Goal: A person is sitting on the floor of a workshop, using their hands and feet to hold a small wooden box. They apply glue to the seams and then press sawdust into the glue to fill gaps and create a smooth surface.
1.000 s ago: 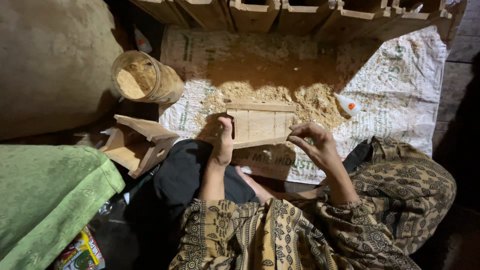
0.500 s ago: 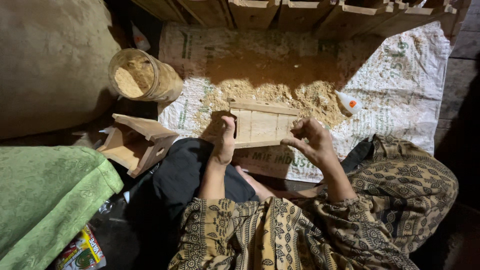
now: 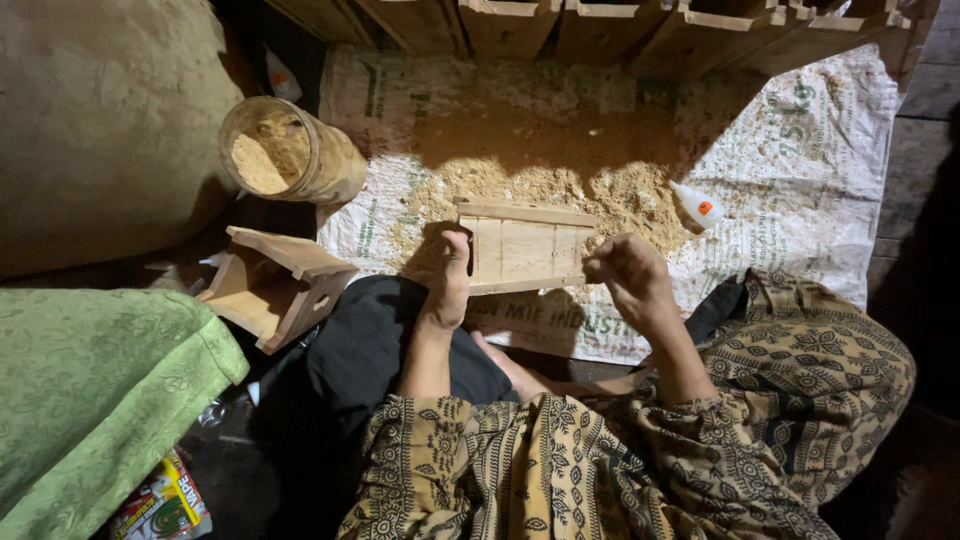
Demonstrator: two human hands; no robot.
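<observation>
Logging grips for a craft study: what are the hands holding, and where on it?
Both hold the small wooden tray: left hand at its left end, right hand at its right end.

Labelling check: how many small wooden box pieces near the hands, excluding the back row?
2: a shallow slatted wooden tray held between both hands, and an open pale wooden box left of the knee. More may be hidden.
</observation>
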